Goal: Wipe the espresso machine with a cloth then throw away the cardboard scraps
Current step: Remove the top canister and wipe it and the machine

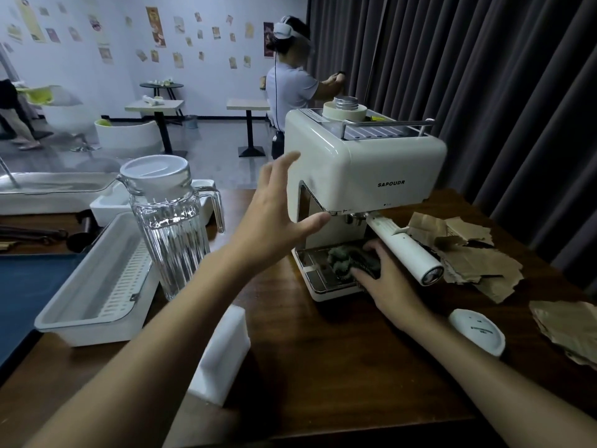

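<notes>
Cloth is being clamped by the right grip beneath the portafilter handle, risking a knock; left grip, fingers apart, is bracing the espresso machine.

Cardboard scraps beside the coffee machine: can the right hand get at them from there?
Probably yes. The right hand holds a dark cloth on the drip tray of the cream espresso machine; the torn brown cardboard scraps lie uncovered just beyond. Only the white cylindrical handle juts between, likely passable underneath.
</notes>
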